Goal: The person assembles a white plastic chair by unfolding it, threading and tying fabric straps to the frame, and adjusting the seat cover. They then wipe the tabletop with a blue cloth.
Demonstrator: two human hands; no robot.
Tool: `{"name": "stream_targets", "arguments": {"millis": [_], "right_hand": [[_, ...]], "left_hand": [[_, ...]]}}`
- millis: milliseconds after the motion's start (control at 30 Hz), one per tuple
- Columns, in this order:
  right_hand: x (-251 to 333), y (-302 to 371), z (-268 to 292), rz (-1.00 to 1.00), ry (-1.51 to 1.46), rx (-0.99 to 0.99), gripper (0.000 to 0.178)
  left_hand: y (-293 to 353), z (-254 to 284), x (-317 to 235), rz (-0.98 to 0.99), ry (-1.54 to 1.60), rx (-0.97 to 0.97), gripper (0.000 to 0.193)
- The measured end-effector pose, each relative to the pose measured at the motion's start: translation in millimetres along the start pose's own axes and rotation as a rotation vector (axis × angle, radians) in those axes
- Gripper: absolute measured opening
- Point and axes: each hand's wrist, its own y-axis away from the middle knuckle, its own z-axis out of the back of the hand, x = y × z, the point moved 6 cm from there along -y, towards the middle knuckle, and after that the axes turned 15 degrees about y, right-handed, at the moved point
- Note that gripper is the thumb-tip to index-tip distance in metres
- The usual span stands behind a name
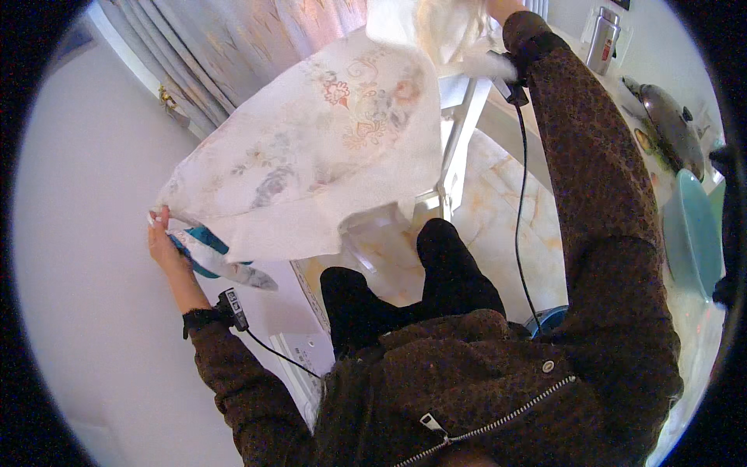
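A large white cloth with a faint floral print (pixel 327 148) hangs stretched in front of me. My left hand (pixel 161 237) grips its lower left corner, out to my left at about waist height. My right hand (pixel 502 8) is raised at the top edge of the view and holds the cloth's upper corner; only the wrist shows, the fingers are cut off. A teal and patterned piece of fabric (pixel 214 261) lies just under my left hand. Both forearms wear brown patterned sleeves with a small black device and cable at each wrist.
A curtain (pixel 233 39) hangs at the upper left beside a pale wall. A white frame (pixel 459 148) stands on the marble-look floor behind the cloth. At the right, a table holds a metal flask (pixel 603 39), a dark pan (pixel 673 124) and a teal bowl (pixel 692 229).
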Motion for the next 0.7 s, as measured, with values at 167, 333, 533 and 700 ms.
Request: {"name": "stream_targets", "arguments": {"millis": [167, 333, 533, 700], "right_hand": [[41.8, -7.6, 15.9, 0.121, 0.143, -0.011, 0.021], [21.8, -0.2, -2.7, -0.178, -0.207, 0.373, 0.020], [29.9, 23.6, 35.2, -0.087, -0.058, 0.440, 0.015], [-5.7, 81.8, 56.7, 0.024, 0.091, 0.484, 0.023]], "left_hand": [[-7.2, -0.1, 1.9, -0.134, -0.145, -0.012, 0.037], [0.2, 31.6, 67.0, 0.176, -0.333, 0.182, 0.032], [16.0, 62.9, 108.0, 0.377, 0.148, 0.026, 0.031], [14.9, 62.5, 99.9, 0.439, 0.249, -0.144, 0.030]]}}
